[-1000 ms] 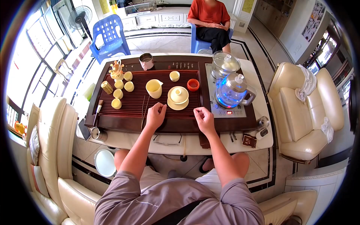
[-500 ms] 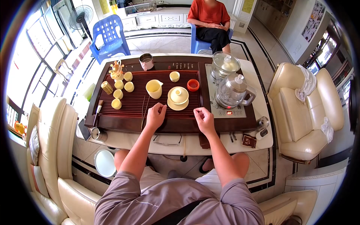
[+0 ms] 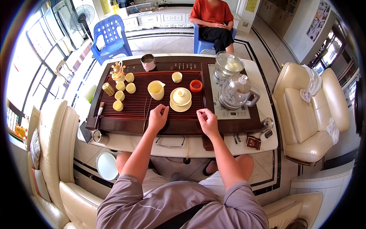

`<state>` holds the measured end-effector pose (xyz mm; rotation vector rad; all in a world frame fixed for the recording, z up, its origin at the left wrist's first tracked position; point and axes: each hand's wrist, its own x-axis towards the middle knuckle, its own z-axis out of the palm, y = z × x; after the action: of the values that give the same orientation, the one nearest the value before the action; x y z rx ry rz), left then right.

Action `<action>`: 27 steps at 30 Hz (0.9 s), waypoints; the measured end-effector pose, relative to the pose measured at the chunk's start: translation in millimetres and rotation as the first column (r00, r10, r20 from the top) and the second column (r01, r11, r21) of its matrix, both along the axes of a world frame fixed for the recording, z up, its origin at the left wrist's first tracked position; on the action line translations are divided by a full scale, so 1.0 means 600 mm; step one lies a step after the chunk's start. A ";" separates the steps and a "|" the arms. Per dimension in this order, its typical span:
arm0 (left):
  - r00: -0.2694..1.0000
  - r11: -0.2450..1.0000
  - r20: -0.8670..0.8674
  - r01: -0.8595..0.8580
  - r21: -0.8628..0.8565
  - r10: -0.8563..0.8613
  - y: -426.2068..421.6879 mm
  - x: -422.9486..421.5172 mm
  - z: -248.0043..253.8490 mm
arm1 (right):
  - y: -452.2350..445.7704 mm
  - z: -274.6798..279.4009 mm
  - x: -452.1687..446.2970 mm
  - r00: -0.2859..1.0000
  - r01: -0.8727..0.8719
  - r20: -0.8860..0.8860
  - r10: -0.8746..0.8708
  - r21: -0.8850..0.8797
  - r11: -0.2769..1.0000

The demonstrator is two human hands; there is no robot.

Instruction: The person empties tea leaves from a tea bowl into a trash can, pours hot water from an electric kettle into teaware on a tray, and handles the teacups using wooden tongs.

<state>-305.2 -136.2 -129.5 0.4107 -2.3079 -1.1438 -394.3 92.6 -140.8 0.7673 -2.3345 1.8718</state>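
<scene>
Both hands and the tea things keep their places from the earlier frames; the change is in the glass kettle [image 3: 236, 93], whose blue glow of a second ago is gone, and in the red display on the hob [image 3: 239, 114] beneath it, lit half a second ago and now dark; the left hand [image 3: 158, 117] is loosely closed, fingers curled inward, above the near side of the dark wooden tray [image 3: 118, 124]; the right hand [image 3: 207, 121] is likewise curled into a loose fist, by the tray's near right part, close to the hob; whether anything lies inside either curl cannot be told; between the hands and a little beyond them stands the pale lidded bowl [image 3: 181, 96] on its saucer [image 3: 180, 108], lid on, upright; the pale pitcher [image 3: 156, 90] stands to its left, a small pale cup [image 3: 177, 77] beyond it, a red cup [image 3: 196, 86] to its right; two thin sticks [image 3: 144, 118] lie just left of the left hand; farther left, several small cups [image 3: 130, 88] cluster near a figurine [image 3: 118, 70]; across the table, a person in a red top [image 3: 212, 14] sits with hands together on the lap.
</scene>
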 end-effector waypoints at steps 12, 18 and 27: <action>1.000 1.000 0.016 0.000 -0.005 0.000 -0.002 0.000 -0.002 | 0.000 0.003 0.001 1.000 -0.008 0.008 0.008 -0.011 1.000; 1.000 1.000 0.015 0.002 -0.001 -0.002 -0.002 0.000 -0.002 | 0.000 0.002 0.001 1.000 -0.010 0.016 0.011 -0.013 1.000; 1.000 1.000 -0.014 -0.002 -0.025 0.001 -0.004 -0.004 -0.007 | -0.002 0.001 -0.003 1.000 0.000 -0.012 0.000 0.001 1.000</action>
<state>-307.6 -138.8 -133.4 0.3933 -2.3068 -1.1119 -396.0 91.6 -140.3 0.7757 -2.3292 1.8608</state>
